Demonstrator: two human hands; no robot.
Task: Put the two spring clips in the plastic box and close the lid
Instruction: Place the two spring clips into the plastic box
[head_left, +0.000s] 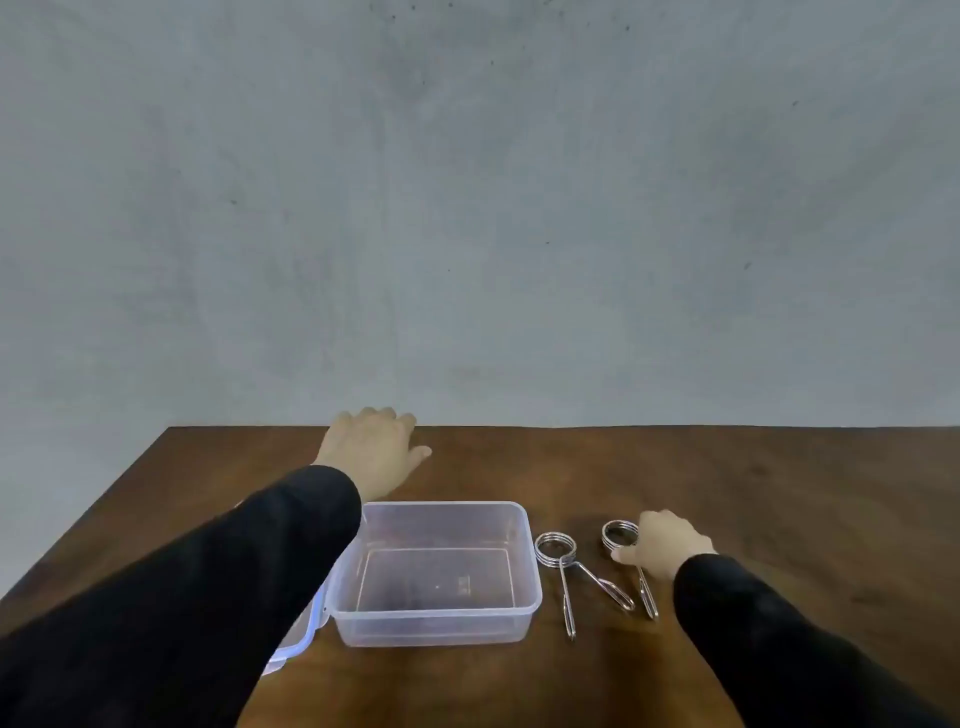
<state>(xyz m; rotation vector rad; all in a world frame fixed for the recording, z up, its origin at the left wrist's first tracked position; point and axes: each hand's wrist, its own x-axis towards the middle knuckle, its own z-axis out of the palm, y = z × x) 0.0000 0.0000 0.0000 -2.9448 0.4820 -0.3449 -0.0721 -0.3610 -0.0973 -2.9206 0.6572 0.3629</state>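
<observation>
A clear plastic box (434, 627) stands open and empty on the wooden table. Its lid (294, 648), with a blue seal, lies to the left of the box, mostly hidden under my left sleeve. Two metal spring clips lie to the right of the box. The nearer clip (556, 552) rests free, with its handles pointing toward me. My right hand (667, 543) is curled around the coil of the farther clip (618, 535), which still touches the table. My left hand (371, 451) hovers beyond the box near the table's far edge, fingers apart, holding nothing.
The brown table (789, 493) ends at a far edge just beyond my left hand, and its left edge runs diagonally toward me. A grey wall (478, 208) rises behind it.
</observation>
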